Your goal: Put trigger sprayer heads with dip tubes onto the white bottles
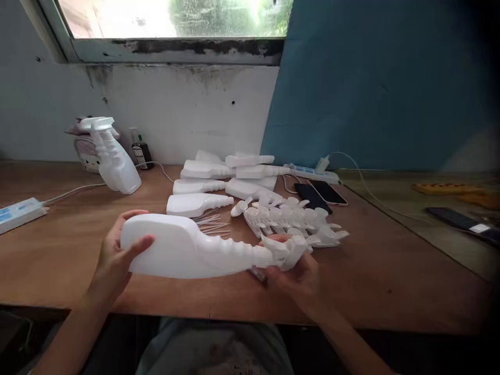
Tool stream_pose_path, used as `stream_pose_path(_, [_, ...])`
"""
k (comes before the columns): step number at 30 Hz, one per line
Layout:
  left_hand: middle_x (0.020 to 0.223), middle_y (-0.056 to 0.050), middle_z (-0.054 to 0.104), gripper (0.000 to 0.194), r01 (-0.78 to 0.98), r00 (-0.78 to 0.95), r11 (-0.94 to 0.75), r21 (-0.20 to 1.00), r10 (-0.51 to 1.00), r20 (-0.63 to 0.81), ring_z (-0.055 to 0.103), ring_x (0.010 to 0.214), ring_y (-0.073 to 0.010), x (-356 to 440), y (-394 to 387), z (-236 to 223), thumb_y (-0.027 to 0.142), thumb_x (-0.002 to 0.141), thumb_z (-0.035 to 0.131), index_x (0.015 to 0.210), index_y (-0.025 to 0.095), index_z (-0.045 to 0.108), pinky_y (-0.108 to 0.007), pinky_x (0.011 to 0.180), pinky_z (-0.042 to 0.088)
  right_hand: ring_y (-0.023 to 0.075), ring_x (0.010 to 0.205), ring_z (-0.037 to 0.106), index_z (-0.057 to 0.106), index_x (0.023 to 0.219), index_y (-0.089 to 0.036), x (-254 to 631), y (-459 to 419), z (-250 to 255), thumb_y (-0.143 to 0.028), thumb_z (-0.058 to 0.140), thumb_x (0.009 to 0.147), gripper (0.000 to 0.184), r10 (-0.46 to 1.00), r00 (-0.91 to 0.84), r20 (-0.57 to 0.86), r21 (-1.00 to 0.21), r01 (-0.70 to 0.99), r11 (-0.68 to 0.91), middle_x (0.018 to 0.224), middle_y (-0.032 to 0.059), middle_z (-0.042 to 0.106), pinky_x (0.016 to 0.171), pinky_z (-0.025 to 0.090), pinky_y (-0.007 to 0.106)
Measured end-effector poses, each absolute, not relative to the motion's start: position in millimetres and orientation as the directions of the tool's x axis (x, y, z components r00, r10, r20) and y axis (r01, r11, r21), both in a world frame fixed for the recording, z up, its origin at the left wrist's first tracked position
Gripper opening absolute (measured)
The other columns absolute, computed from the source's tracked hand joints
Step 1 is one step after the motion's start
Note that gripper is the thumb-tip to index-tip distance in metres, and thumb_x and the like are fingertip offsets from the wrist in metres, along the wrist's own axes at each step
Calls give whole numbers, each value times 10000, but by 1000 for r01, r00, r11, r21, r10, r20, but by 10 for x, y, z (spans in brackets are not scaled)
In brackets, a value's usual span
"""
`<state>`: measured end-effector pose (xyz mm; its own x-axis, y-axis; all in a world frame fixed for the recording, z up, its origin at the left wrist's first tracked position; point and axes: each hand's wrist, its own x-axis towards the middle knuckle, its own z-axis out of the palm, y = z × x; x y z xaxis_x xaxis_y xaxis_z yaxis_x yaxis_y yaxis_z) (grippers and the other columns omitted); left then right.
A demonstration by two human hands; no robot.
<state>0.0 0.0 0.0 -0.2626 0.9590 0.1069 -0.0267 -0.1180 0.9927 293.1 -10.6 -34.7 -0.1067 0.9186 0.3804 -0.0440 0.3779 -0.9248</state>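
Observation:
A white spray bottle [175, 247] lies sideways in the air above the table's front, its base to the left. My left hand [119, 250] is closed around the base, thumb on the near face. At the other end, the trigger sprayer head [291, 252] sits on the bottle's neck, and my right hand [299, 278] grips it. Part of the right fingers is hidden behind the head. Beyond lie several loose trigger heads [289, 216] and thin dip tubes [213, 224]. A small object [258, 274], partly hidden, lies beneath the neck.
Several white bottles [199, 203] lie piled towards the wall. Spray bottles with heads [117, 161] stand at the back left, near a dark small bottle [142, 153]. Phones [328, 191] and a power strip [312, 173] lie right of the pile. Another power strip [21, 213] is at far left.

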Motion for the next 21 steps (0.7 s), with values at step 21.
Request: stream_pose_path(21, [827,-68,682,532,-279,-168,180,943,958,-232,642,704,-215,228,28,-451,410,656,674,1089,121,564,-232,536,491,218,830,612,502,1053,-204,2989,-143,-329,-261,645,719,368,916,-168,364,-930,-13,368,935,71,635,705,518,314])
